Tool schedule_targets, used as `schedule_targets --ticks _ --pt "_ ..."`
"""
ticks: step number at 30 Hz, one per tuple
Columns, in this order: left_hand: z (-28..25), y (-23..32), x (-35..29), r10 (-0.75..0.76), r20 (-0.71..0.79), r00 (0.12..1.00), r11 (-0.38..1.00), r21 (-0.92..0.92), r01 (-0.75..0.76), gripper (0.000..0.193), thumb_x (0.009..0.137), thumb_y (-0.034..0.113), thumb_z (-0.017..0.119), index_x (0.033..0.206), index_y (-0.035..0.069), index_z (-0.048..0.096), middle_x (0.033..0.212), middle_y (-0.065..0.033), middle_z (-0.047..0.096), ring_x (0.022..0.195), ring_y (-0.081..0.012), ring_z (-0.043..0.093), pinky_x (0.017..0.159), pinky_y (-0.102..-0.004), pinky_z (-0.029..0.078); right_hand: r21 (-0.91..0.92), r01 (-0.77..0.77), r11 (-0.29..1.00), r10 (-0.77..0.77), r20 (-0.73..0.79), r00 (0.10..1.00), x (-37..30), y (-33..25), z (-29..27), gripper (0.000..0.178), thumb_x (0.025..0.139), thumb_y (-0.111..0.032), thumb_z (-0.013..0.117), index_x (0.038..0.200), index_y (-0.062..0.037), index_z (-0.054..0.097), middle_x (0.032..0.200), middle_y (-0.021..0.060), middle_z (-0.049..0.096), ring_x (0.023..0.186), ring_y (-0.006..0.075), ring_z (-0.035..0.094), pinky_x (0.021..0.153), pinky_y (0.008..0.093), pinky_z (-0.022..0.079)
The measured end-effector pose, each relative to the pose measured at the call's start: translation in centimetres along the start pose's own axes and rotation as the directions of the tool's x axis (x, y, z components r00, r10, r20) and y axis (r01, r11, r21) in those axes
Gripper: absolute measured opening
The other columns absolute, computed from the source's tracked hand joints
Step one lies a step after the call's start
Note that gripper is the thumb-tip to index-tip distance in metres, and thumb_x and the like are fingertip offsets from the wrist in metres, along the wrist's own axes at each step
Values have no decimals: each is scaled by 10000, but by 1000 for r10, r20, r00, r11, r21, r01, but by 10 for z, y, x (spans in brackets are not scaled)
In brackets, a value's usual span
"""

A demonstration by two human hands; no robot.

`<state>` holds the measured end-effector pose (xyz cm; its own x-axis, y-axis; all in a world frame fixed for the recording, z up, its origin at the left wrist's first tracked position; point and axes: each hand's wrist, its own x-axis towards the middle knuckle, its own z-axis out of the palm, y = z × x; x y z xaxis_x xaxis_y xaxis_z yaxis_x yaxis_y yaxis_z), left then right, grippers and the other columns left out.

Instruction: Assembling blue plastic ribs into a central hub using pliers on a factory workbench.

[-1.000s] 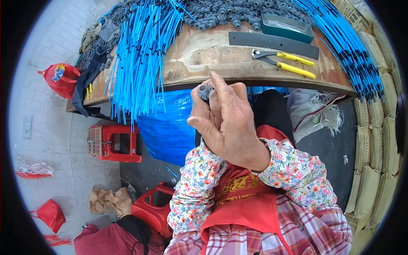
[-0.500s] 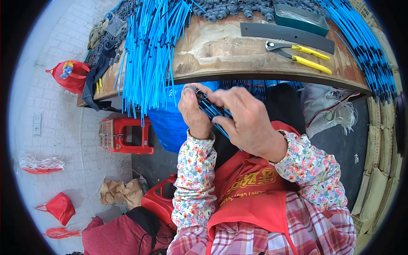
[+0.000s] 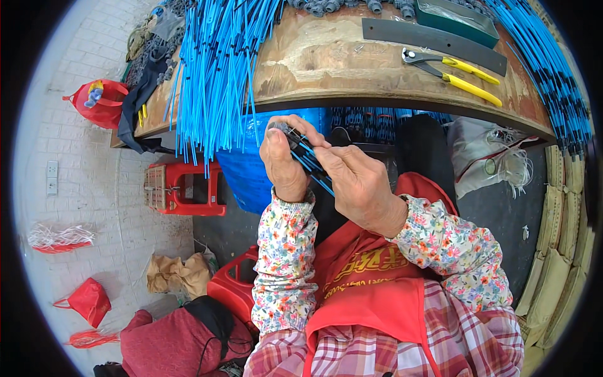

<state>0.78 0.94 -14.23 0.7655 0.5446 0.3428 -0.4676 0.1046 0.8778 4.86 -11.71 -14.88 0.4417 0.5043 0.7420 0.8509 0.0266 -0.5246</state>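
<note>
My left hand (image 3: 284,164) is closed around one end of a small bundle of thin blue tubes (image 3: 309,162), in front of the bench edge. A grey fitting (image 3: 281,127) and dark parts show between its thumb and fingers. My right hand (image 3: 363,188) pinches at the same bundle, thumb and forefinger together beside the tubes. What exactly its fingertips grip is hidden. The blue tube ends slant down beneath this hand, toward my lap.
On the wooden bench (image 3: 326,78) lie yellow-handled pincers (image 3: 461,70), a grey metal bar (image 3: 433,45), a green tray (image 3: 458,25) and a heap of blue tubes (image 3: 217,81) overhanging the edge. More tubes (image 3: 543,75) hang at right. A red stool (image 3: 188,188) stands left.
My right hand has drawn lower, and its fingers have gathered into a tighter pinch, leaving more of the tubes showing. My left hand keeps its grip. The whole view has shifted slightly.
</note>
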Motion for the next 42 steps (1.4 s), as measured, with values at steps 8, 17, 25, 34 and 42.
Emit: schedule_targets --ticks 8,17,25,34,42 --pt "-4 6 -2 -4 135 991 999 39 -1 530 975 535 399 913 15 476 775 -138 545 704 -237 567 672 -366 496 41 -34 999 35 -4 999 0 0 -4 386 648 60 634 1030 52 584 873 177 621 741 296 601 621 355 525" --pt "1 2 -6 36 58 998 997 72 -40 546 959 548 440 919 5 472 769 -128 530 685 -227 553 658 -356 488 50 -50 997 51 -7 999 0 -5 -5 370 657 45 631 1023 41 577 863 156 609 737 290 597 611 358 519" --pt "1 3 -8 44 63 997 996 70 -48 535 961 538 441 920 5 475 774 -126 533 699 -218 550 669 -350 482 51 -99 994 101 -28 995 1 -9 -1 285 690 82 600 970 28 586 833 155 598 728 300 609 600 360 509" --pt "-1 7 -8 35 175 984 981 180 -67 333 925 307 477 962 -24 486 846 -137 576 744 -171 525 692 -290 418 14 -179 984 178 39 983 6 -9 -6 159 680 32 614 800 -23 526 748 123 541 684 290 571 565 385 479" --pt "7 15 -13 -1 101 995 976 218 -21 227 805 163 530 923 -28 502 804 -133 597 699 -164 530 670 -289 425 12 -206 978 203 120 972 7 -18 -19 161 679 33 616 801 -29 531 736 116 534 682 286 574 570 382 483"
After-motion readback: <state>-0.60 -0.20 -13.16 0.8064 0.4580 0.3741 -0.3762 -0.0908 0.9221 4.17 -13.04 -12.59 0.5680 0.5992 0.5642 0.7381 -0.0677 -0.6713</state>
